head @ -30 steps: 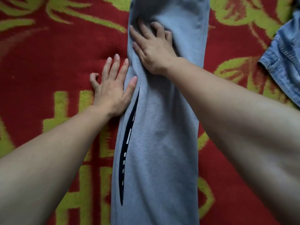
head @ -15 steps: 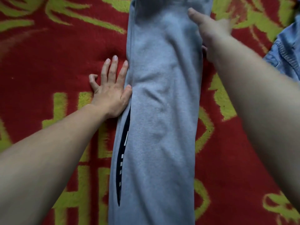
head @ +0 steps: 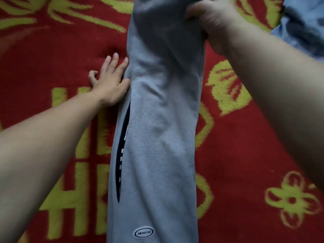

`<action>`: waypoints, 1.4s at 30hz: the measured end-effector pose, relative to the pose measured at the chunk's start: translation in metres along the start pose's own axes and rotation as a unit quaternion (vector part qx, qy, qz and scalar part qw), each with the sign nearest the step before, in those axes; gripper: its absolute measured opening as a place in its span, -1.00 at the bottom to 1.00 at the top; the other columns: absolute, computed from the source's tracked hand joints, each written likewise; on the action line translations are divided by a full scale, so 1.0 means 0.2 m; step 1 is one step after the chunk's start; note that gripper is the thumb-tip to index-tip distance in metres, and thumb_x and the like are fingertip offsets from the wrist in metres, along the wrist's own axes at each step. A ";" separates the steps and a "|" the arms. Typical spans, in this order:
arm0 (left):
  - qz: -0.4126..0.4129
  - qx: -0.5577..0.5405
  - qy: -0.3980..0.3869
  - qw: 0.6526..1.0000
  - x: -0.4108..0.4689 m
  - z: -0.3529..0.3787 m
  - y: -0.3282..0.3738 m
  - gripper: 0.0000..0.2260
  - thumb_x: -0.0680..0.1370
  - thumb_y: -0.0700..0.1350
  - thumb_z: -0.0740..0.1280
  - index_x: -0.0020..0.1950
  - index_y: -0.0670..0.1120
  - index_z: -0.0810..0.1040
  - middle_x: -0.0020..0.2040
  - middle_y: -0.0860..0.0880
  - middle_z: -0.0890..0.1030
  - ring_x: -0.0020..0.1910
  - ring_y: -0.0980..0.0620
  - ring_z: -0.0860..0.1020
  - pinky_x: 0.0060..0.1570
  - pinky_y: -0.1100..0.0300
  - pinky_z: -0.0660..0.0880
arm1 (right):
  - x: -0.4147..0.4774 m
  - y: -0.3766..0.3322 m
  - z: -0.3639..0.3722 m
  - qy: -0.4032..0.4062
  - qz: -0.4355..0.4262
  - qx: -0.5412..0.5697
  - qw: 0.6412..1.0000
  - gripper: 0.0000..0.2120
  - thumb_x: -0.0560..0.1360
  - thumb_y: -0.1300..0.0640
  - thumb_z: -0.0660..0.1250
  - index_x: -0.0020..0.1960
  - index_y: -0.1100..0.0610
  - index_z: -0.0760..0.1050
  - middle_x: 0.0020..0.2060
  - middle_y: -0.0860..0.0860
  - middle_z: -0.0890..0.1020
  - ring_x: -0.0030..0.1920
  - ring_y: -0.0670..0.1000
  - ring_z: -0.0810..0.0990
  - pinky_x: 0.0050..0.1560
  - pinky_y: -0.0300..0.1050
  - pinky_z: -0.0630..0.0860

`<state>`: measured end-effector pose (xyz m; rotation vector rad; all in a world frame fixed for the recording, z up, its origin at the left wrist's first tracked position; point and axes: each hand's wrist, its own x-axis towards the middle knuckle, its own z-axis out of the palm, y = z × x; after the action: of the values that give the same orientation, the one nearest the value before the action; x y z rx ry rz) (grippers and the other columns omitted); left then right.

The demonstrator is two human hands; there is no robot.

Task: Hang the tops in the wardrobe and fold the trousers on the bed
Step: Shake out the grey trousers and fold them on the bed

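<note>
Red blanket [head: 245, 163] lies under the grey trousers [head: 157, 137], whose two ends are cut off. Blurred blue denim [head: 305, 23] sits at top right. My right hand [head: 210, 20], blurred, grips the trousers' edge; my left hand [head: 108, 83] lies flat, touching them.

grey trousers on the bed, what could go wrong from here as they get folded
The left hand lies flat on the red blanket beside the grey trousers, touching only their edge, so a pull by the right hand, which seems to grip the far part, may drag them askew.
Creases across the middle could get folded in.
The denim garment lies close on the right and could get caught.
</note>
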<state>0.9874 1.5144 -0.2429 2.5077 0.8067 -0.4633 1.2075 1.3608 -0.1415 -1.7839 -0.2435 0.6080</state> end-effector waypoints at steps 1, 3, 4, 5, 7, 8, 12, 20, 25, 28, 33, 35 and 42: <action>-0.015 -0.060 0.000 0.998 -0.01 -0.03 0.03 -0.47 0.62 -0.01 0.10 0.60 0.12 0.09 0.63 0.03 -0.05 0.59 0.09 -0.11 0.48 -0.13 -0.07 | -0.08 -0.02 0.00 -0.007 -0.054 -0.007 0.999 -0.55 0.28 0.38 0.41 0.17 0.32 0.52 0.02 0.15 0.67 -0.02 0.00 0.69 -0.11 -0.13 0.62; -0.064 -0.260 0.038 0.963 -0.06 -0.10 0.07 -0.54 0.58 -0.15 0.16 0.49 0.01 0.38 0.53 -0.03 0.31 0.52 0.07 0.23 0.43 0.14 0.19 | -0.28 -0.04 -0.02 -0.033 -0.142 -0.051 0.988 -0.58 0.23 0.29 0.43 0.09 0.18 0.54 -0.05 -0.03 0.65 -0.10 -0.30 0.62 -0.06 -0.29 0.55; -0.095 -0.360 0.080 0.925 -0.10 -0.12 0.09 -0.61 0.57 -0.21 0.17 0.39 -0.07 0.51 0.37 -0.05 0.51 0.35 0.09 0.45 0.25 0.28 0.37 | -0.39 -0.01 -0.03 -0.033 -0.172 -0.102 0.979 -0.58 0.23 0.22 0.45 0.09 0.10 0.53 -0.07 -0.12 0.61 -0.12 -0.36 0.57 -0.05 -0.37 0.50; -0.128 -0.435 0.121 0.883 -0.16 -0.14 0.10 -0.67 0.57 -0.23 0.17 0.28 -0.12 0.58 0.17 -0.06 0.62 0.09 0.12 0.57 0.00 0.33 0.47 | -0.49 0.03 -0.05 -0.035 -0.200 -0.159 0.966 -0.59 0.26 0.17 0.47 0.11 0.06 0.55 -0.06 -0.17 0.59 -0.09 -0.34 0.56 -0.04 -0.36 0.48; -0.193 -0.526 0.146 0.816 -0.30 -0.16 0.11 -0.75 0.60 -0.20 0.13 0.12 -0.12 0.58 -0.12 -0.02 0.62 -0.27 0.13 0.55 -0.36 0.28 0.39 | -0.69 0.16 -0.10 -0.088 -0.250 -0.265 0.927 -0.71 0.35 0.17 0.44 0.08 0.11 0.59 -0.09 -0.11 0.59 -0.07 -0.10 0.60 -0.07 -0.13 0.52; -0.214 -0.557 0.132 0.792 -0.38 -0.14 0.11 -0.77 0.63 -0.16 0.09 0.07 -0.10 0.54 -0.18 -0.02 0.60 -0.34 0.12 0.51 -0.41 0.26 0.32 | -0.79 0.23 -0.11 -0.139 -0.282 -0.332 0.890 -0.78 0.38 0.18 0.38 0.02 0.15 0.58 -0.12 -0.04 0.59 -0.10 0.04 0.59 -0.11 -0.05 0.49; -0.268 -0.642 0.018 0.718 -0.61 -0.06 0.11 -0.61 0.68 0.11 -0.02 0.01 -0.07 0.50 -0.12 -0.08 0.61 -0.23 0.04 0.56 -0.27 0.18 0.42 | -1.06 0.48 -0.14 -0.319 -0.305 -0.555 0.705 -0.64 0.44 0.13 0.05 0.05 0.16 0.57 0.04 0.14 0.61 0.23 0.19 0.56 0.29 0.07 0.38; -0.259 -0.659 -0.035 0.705 -0.71 0.00 0.16 -0.34 0.55 0.42 0.00 0.21 -0.10 0.52 0.10 -0.14 0.69 0.09 -0.07 0.66 0.16 0.01 0.54 | -1.14 0.53 -0.09 -0.274 -0.263 -0.585 0.717 -0.31 0.45 0.28 0.09 0.58 0.21 0.12 0.36 0.09 0.51 0.36 0.13 0.48 0.47 0.13 0.24; -0.268 -0.637 -0.044 0.722 -0.72 -0.01 0.17 -0.25 0.43 0.53 0.07 0.18 -0.08 0.55 -0.02 -0.08 0.72 -0.05 -0.02 0.70 -0.07 0.03 0.64 | -1.23 0.57 -0.10 -0.320 -0.397 -0.583 0.633 -0.68 0.56 0.16 0.12 0.10 0.03 0.64 0.30 -0.04 0.59 0.32 0.09 0.54 0.46 0.23 0.27; -0.251 -0.596 -0.030 0.762 -0.72 0.01 0.20 -0.55 0.50 0.34 0.28 0.03 -0.03 0.60 -0.21 0.03 0.72 -0.27 0.12 0.69 -0.41 0.30 0.55 | -1.25 0.58 -0.12 -0.306 -0.282 -0.539 0.732 -0.76 0.49 0.27 0.24 0.05 0.07 0.61 0.36 0.00 0.54 0.43 0.12 0.41 0.53 0.15 0.10; -0.244 -0.542 0.040 0.803 -0.72 0.07 0.21 -0.77 0.55 -0.20 0.28 0.20 -0.10 0.54 -0.26 0.04 0.62 -0.43 0.16 0.52 -0.46 0.32 0.42 | -1.34 0.56 -0.12 -0.110 -0.155 -0.328 0.925 -0.61 0.36 0.41 0.16 0.09 0.22 0.58 0.13 0.13 0.60 0.22 0.14 0.55 0.30 0.01 0.43; -0.243 -0.525 0.048 0.814 -0.73 0.08 0.21 -0.72 0.55 -0.25 0.25 0.24 -0.05 0.52 -0.16 0.02 0.64 -0.33 0.13 0.55 -0.36 0.30 0.49 | -1.34 0.55 -0.10 -0.021 -0.085 -0.316 0.945 -0.70 0.48 0.32 0.24 0.17 0.18 0.55 0.08 0.09 0.57 0.12 0.09 0.57 0.21 -0.04 0.46; -0.180 -0.349 0.133 0.910 -0.79 0.11 0.24 -0.68 0.60 0.19 0.22 0.17 0.00 0.54 0.01 0.05 0.65 0.03 0.03 0.59 0.12 0.07 0.50 | -1.23 0.55 -0.05 -0.012 0.188 -0.380 0.906 -0.58 0.47 -0.26 0.33 0.03 0.09 0.52 0.01 0.13 0.66 0.11 0.20 0.59 -0.05 -0.07 0.41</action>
<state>0.8914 1.3969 -0.1761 1.7694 1.2816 0.0719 0.9896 1.2049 -0.1751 -2.6157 -0.1590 0.8857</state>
